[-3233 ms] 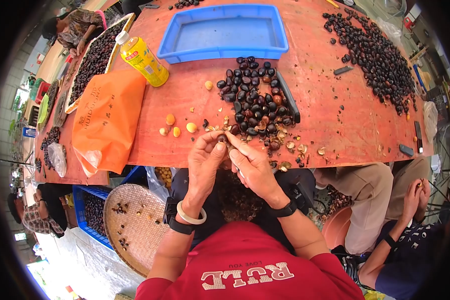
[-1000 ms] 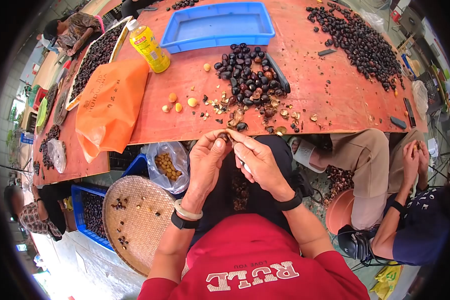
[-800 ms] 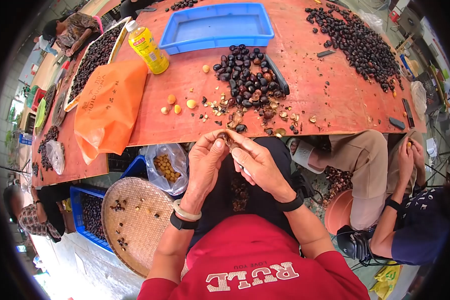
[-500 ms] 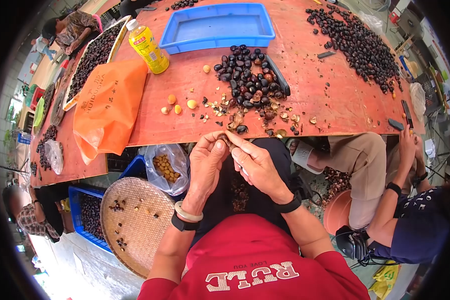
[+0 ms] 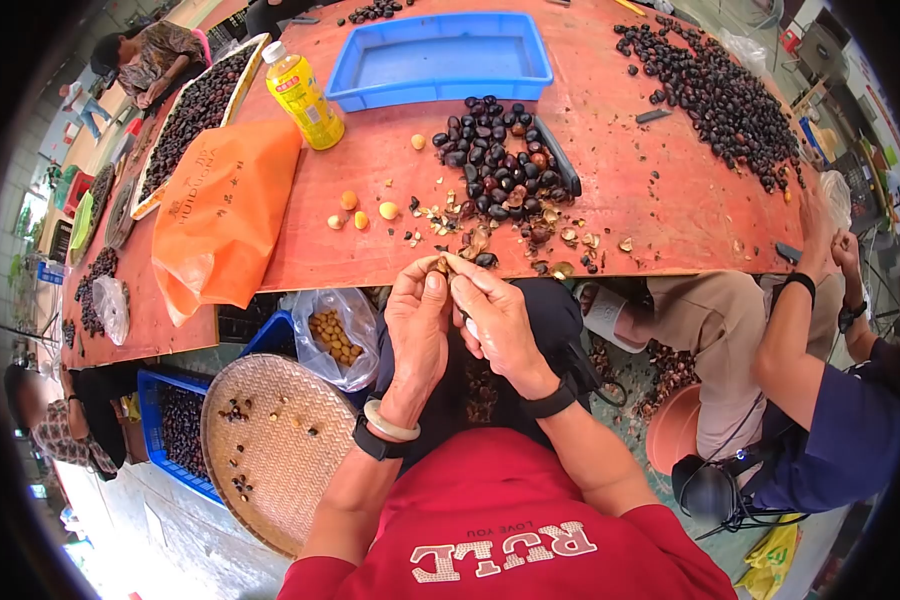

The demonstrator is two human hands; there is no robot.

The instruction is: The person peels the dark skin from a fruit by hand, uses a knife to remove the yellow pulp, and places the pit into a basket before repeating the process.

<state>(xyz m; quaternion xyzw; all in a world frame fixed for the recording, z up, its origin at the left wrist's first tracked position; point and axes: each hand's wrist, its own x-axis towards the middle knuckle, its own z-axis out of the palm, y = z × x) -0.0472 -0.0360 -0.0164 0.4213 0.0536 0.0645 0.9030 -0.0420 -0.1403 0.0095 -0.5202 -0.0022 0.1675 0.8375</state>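
My left hand [image 5: 417, 322] and my right hand [image 5: 494, 318] meet just below the near edge of the red table [image 5: 660, 215]. Between their fingertips they pinch a small dark chestnut [image 5: 440, 266], partly peeled. My right hand also seems to hold a small blade, mostly hidden by the fingers. Just beyond my hands lie a pile of dark chestnuts [image 5: 500, 160] and scattered shell bits [image 5: 480, 238]. A few peeled yellow kernels [image 5: 368, 211] rest to the left of them.
A blue tray [image 5: 440, 58], a yellow drink bottle [image 5: 302, 95] and an orange bag [image 5: 220, 215] sit on the table. A woven basket [image 5: 270, 450], a bag of kernels [image 5: 332, 335] and a blue crate [image 5: 175, 425] stand at my left. Another person's arms [image 5: 800, 320] reach in at the right.
My hands have stayed joined on the chestnut, shifting slightly toward the table edge. The person at the right has raised both arms up to the table.
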